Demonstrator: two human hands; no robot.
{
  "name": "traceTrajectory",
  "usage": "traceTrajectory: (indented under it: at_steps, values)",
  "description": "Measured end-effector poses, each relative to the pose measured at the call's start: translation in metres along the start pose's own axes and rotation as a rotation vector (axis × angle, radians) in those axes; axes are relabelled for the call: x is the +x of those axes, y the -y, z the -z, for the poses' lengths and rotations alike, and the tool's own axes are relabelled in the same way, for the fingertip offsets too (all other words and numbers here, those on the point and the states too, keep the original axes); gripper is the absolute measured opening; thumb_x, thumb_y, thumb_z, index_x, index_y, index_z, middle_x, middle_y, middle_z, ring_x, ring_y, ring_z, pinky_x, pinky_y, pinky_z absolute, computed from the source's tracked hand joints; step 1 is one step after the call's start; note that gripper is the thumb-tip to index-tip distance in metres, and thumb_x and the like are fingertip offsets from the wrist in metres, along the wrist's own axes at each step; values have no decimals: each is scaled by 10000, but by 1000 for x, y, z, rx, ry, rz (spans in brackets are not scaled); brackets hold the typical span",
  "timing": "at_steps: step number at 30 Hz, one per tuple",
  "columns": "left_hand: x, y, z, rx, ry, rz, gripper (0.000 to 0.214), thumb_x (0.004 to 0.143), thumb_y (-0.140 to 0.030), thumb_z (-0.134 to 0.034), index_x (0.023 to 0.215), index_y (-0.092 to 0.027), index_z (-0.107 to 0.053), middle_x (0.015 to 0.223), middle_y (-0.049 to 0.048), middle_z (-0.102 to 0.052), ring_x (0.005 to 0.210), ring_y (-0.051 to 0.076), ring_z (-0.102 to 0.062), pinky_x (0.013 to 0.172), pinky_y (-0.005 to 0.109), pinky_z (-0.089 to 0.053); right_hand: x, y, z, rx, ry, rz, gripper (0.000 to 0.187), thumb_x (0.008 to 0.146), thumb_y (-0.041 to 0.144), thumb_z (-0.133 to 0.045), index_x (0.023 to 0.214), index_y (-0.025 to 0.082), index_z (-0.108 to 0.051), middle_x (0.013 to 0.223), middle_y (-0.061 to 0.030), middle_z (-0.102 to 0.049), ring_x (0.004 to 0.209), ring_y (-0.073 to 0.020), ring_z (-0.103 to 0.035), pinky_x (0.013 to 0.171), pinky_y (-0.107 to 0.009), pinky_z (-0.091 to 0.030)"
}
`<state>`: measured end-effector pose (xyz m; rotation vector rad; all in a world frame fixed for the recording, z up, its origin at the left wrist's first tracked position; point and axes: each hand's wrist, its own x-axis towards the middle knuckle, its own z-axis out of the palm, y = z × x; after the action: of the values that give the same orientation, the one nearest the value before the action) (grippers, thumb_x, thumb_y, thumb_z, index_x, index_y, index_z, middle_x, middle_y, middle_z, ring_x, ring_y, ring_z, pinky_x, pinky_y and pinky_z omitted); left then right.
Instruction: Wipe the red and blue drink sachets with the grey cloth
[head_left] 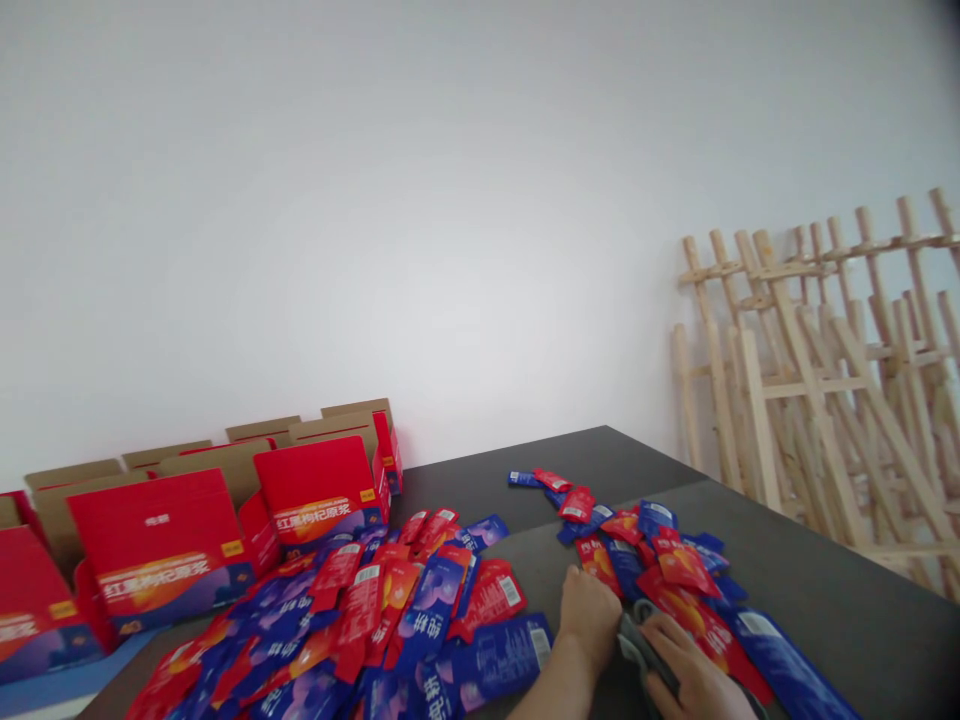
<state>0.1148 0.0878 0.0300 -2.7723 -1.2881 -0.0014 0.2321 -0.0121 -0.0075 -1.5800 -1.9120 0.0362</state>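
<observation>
Fingers of the right hand, as I watch through the head camera, are curled around a dark-and-grey tool with rounded edges; I cannot tell its exact kind from here. Just left of it I see the left hand from the back, bunched like a fist, its fingertips hidden, so I cannot tell whether it holds anything. Both hands are at the near side of a dark grey table. Just beyond and to the right of them I have a spread of red and blue printed sachets, trailing toward the far side. Left of the hands lies a bigger, overlapping sachet heap. Farther left, I make out red printed cartons in rows, cardboard flaps raised. At the far right, pale wooden easels lean by a white wall.
</observation>
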Motion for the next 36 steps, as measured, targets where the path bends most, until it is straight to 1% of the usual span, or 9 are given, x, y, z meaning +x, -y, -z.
traceTrajectory:
  at_steps: [5, 9, 13, 18, 23, 26, 29, 33, 36]
  values:
    - [-11, 7, -3, 45, -103, -100, 284, 941, -194, -452, 1014, -72, -699, 989, 180, -695, 1063, 281, -573, 1017, 451, -345, 1, 1, 1, 58, 8, -21, 352, 821, 217, -438, 1091, 229, -664, 1182, -70, -654, 1060, -216, -638, 859, -290, -503]
    - [-16, 9, -9, 50, -189, -90, 325, 977, -264, -387, 1111, -104, -636, 1129, 156, -647, 1121, 260, -550, 955, 403, -410, 3, 0, 0, 82, 17, -55, 324, 818, 235, -447, 1053, 224, -669, 1187, -83, -649, 1067, -228, -632, 860, -300, -503]
    - [-5, 6, -13, 60, -209, 1, 320, 964, -165, -378, 1222, -74, -544, 1054, 162, -663, 1004, 240, -625, 826, 364, -474, 5, 1, 0, 106, 42, -71, 323, 825, 235, -438, 1061, 211, -657, 1202, -97, -630, 1081, -227, -621, 873, -304, -493]
    - [5, 5, -1, 66, -152, -62, 168, 927, -150, -484, 972, -110, -641, 859, 112, -701, 854, 226, -678, 784, 352, -493, 6, 2, 3, 166, 11, -48, 312, 830, 228, -436, 1061, 189, -642, 1137, -102, -631, 1034, -214, -628, 894, -310, -478]
    - [-29, -13, 9, 70, -82, -87, 146, 897, -126, -530, 896, -118, -676, 859, 111, -718, 830, 258, -690, 739, 388, -535, 5, -2, 5, 235, -88, -44, 235, 842, 264, -449, 959, 221, -648, 1042, -87, -647, 1027, -224, -624, 915, -327, -466]
    - [-55, -40, 4, 45, 1, 3, 231, 886, -73, -482, 997, -90, -683, 931, 160, -716, 858, 292, -692, 693, 411, -560, 4, -2, 2, 258, -99, -76, 243, 854, 267, -436, 986, 226, -636, 1072, -90, -640, 1048, -229, -615, 920, -345, -463]
    - [-75, -58, 0, -110, 124, 208, 295, 871, -82, -460, 1046, -118, -695, 978, 175, -710, 899, 320, -687, 722, 462, -574, 5, 1, 3, 252, -2, -76, 257, 852, 229, -420, 1002, 232, -629, 1104, -85, -624, 1005, -210, -627, 897, -339, -471]
    - [-98, -31, 2, -229, -32, 143, 281, 858, -205, -551, 1105, -184, -683, 1162, 136, -670, 1117, 325, -607, 918, 503, -521, 7, 2, 13, 196, 117, -44, 289, 840, 182, -403, 1008, 233, -633, 1100, -79, -623, 983, -199, -638, 870, -324, -478]
    - [-112, 8, 6, -248, -192, 98, 418, 939, -292, -464, 1337, -182, -530, 1433, 124, -485, 1346, 300, -410, 1112, 582, -314, 5, 5, 22, 101, 119, -35, 323, 843, 189, -418, 1078, 219, -638, 1117, -91, -621, 966, -207, -648, 824, -315, -497]
